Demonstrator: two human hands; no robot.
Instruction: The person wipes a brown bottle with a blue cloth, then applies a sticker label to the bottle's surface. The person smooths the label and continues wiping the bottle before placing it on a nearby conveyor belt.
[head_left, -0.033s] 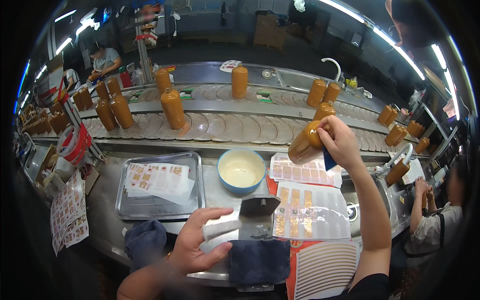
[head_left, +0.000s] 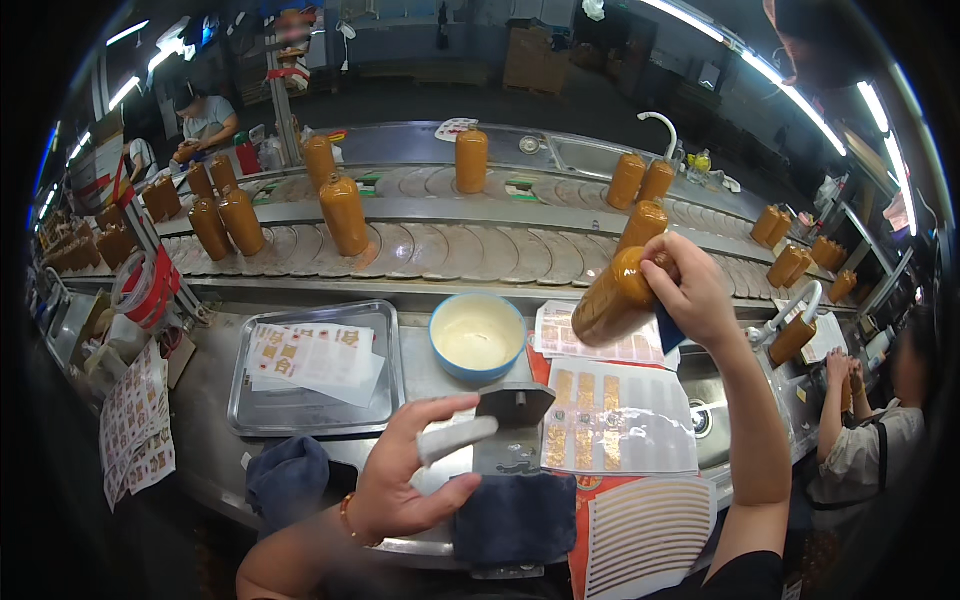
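My right hand [head_left: 692, 288] grips a glossy brown bottle [head_left: 612, 300] near its neck. The bottle hangs tilted above the printed sheets, its base pointing down and to the left. A bit of dark blue material [head_left: 670, 328] shows below the right fingers; what it is I cannot make out. Open and holding nothing, my left hand [head_left: 400, 490] has its fingers spread, and one finger is wrapped in white. It hovers beside a metal stand [head_left: 515, 404] with a small peg and a folded dark blue cloth [head_left: 515, 520].
A blue-rimmed bowl [head_left: 480, 338] stands behind the metal stand. Left of it, a metal tray [head_left: 318, 422] carries decal sheets. More sheets [head_left: 650, 425] lie right, beside a sink [head_left: 705, 420]. Brown bottles [head_left: 345, 215] stand along the conveyor [head_left: 480, 250]. A co-worker [head_left: 860, 440] is at right.
The bottle in my right hand has turned a little, showing more of its side, and its base sits lower. My left hand has shifted slightly right, fingers still spread.
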